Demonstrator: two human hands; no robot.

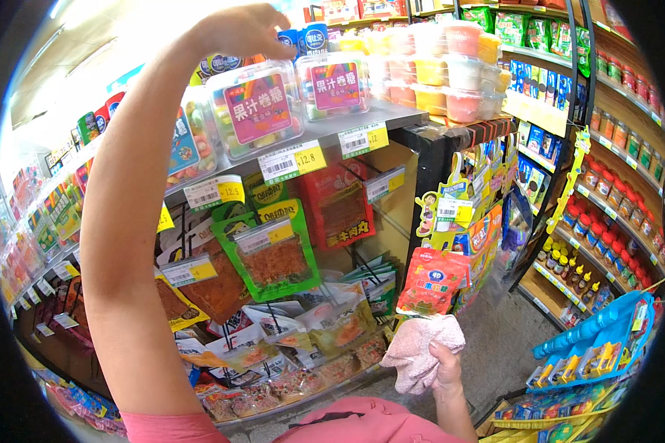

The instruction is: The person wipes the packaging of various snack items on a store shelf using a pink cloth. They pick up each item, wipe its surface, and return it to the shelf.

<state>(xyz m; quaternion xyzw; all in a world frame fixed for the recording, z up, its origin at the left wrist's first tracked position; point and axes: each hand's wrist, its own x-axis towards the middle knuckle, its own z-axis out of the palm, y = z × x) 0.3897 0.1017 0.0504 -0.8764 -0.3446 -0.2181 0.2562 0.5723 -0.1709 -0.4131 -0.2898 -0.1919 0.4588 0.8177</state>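
My left hand [249, 32] reaches high over the front row of the shelf, with thumb and fingers apart. Just beyond its fingertips stand blue cylindrical cans [315, 39]; whether it touches one I cannot tell. Below it, a clear plastic tub of colourful rolled candy [257, 105] with a pink label sits on the metal shelf [388, 113]. A second, similar tub [333, 86] stands to its right. Low at the right, my right hand [449, 368] grips a crumpled pale pink cloth [421, 351]. The cloth is close beneath a hanging red candy bag [432, 281].
Stacked clear cups of jelly [463, 72] stand at the shelf's right end. Packaged snacks [277, 249] hang on hooks below, with price tags [293, 160] along the edge. Across the aisle floor [476, 326] are shelves of jars [598, 227] and a blue display rack [593, 343].
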